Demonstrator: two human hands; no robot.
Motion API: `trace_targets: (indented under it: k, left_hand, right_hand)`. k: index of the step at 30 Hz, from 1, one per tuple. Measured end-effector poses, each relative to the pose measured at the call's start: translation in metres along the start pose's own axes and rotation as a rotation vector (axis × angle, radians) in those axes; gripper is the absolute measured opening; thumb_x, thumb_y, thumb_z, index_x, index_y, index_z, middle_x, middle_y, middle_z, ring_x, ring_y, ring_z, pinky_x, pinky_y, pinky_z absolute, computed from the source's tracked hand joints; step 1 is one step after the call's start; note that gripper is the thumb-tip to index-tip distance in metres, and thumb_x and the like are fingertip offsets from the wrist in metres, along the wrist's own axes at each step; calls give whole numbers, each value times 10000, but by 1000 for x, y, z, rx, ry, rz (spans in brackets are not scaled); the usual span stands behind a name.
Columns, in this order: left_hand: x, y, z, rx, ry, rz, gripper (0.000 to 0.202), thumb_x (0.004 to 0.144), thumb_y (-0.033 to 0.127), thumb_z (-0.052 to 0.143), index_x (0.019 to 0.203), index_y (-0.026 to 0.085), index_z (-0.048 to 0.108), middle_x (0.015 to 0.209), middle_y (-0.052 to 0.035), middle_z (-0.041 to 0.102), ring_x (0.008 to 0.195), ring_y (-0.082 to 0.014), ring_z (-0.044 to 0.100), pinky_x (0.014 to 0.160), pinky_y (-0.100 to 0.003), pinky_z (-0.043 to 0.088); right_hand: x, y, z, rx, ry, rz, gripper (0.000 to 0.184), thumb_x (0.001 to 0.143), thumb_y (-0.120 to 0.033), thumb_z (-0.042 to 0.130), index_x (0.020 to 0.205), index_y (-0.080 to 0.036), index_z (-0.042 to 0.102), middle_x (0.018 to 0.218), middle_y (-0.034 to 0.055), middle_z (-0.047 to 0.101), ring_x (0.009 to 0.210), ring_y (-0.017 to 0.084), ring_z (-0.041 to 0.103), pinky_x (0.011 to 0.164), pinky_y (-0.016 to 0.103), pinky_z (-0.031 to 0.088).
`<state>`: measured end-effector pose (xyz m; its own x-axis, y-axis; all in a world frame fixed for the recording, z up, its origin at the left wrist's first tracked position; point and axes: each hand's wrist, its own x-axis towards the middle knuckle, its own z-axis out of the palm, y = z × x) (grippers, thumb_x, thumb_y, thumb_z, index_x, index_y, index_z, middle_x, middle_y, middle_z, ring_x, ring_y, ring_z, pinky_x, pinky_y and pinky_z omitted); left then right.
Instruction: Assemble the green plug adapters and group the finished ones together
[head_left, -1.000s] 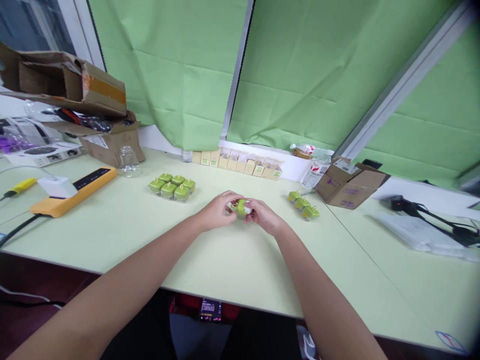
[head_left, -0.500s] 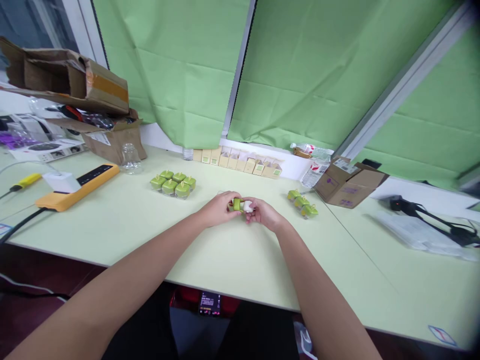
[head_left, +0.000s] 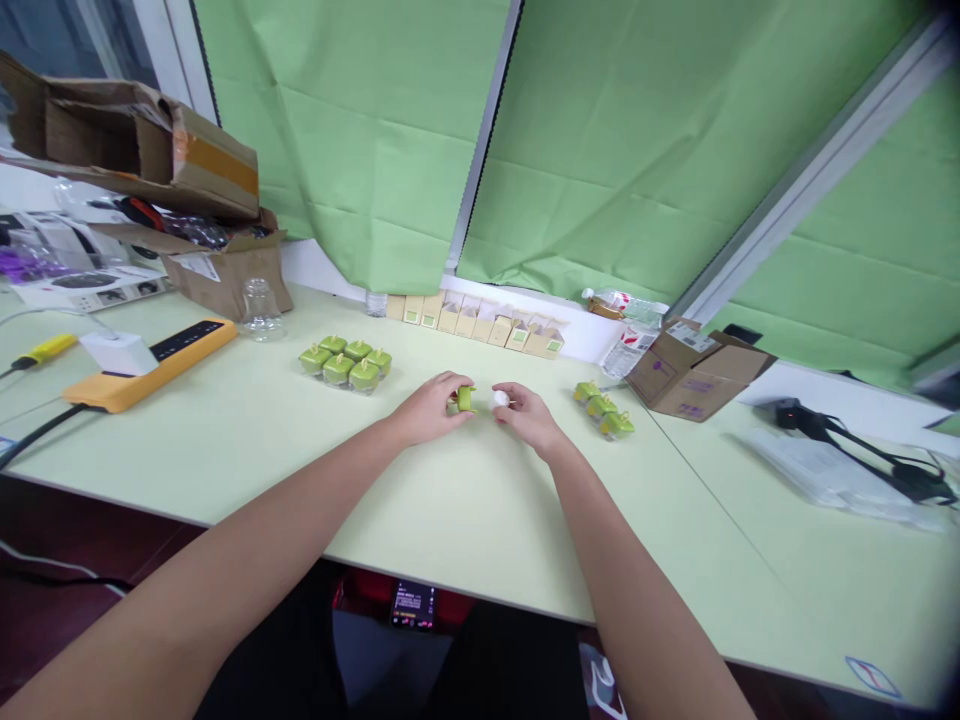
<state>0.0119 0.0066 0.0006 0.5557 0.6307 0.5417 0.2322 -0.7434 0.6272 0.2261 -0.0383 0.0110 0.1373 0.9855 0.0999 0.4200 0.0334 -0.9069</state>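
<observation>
My left hand is closed around a small green cap-like piece just above the pale green table. A short gap to its right, my right hand pinches a small white piece in its fingertips. The two pieces are apart. A cluster of several green-lidded little jars stands to the left beyond my left hand. Three more green jars sit in a row to the right of my right hand.
A row of small beige cartons lines the back edge under the green curtain. An open cardboard box sits at back right, stacked cardboard boxes at back left. An orange power strip and a clear glass bottle lie left. Black cables lie right.
My hands were together on one green and white object; now they have drawn apart, the green piece staying in my left hand and the white piece in my right.
</observation>
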Motion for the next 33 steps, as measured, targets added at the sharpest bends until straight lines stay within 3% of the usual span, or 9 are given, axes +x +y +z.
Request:
trace_targets:
  k: [3,7,19,22,26,28,30,33]
  left_hand:
    - [0,-1,0,-7,9,-14,440,772,264,679,1199,207,589,1126,-77,592,901,-181,599,827,-337,527]
    - [1,0,-1,-5,14,-14,428,772,257,676,1187,204,587,1120,-73,592,900,-176,598,823,-330,527]
    - [0,4,-1,-11,5,-9,427,773,246,668,1191,208,588,1127,-75,592,926,-188,598,830,-335,527]
    - [0,3,0,-7,16,0,417,775,247,669,1183,208,592,1121,-71,597,913,-183,595,825,-330,525]
    - [0,6,0,-15,23,30,420,780,255,672,1189,206,588,1128,-73,601,906,-179,595,811,-325,524]
    - [0,10,0,-20,28,48,427,781,260,679,1195,212,584,1131,-72,602,912,-179,598,806,-320,523]
    - [1,14,0,-23,36,72,422,784,257,684,1192,217,585,1129,-72,603,925,-182,604,811,-320,521]
    - [2,20,1,-26,57,119,394,786,231,687,1168,219,593,1123,-71,601,949,-188,608,826,-323,519]
  right_hand:
    - [2,8,0,-146,40,-113,389,685,-283,659,1069,-231,632,1016,27,669,903,183,611,852,349,493]
    - [2,19,-2,-287,16,-115,354,715,-320,672,1059,-240,650,1006,37,685,849,186,622,842,373,497]
    - [5,22,-8,-195,-8,-88,481,662,-288,736,1130,-231,641,1067,59,688,893,188,641,888,376,497]
    - [3,12,-9,-187,66,-116,414,684,-289,708,1089,-224,647,1078,70,675,925,194,626,852,361,504]
    - [-3,-11,-10,-114,267,-238,199,774,-327,612,934,-217,659,985,60,677,864,183,602,745,319,501]
    - [-6,-20,-7,-32,205,-241,192,784,-375,617,858,-205,664,857,49,666,753,170,583,639,295,481]
    - [-9,-24,-1,41,41,-205,233,774,-416,643,836,-195,684,759,34,644,654,152,553,554,278,450]
    - [-11,-25,13,119,-94,-163,257,751,-421,681,859,-190,720,774,31,669,626,137,558,575,285,480]
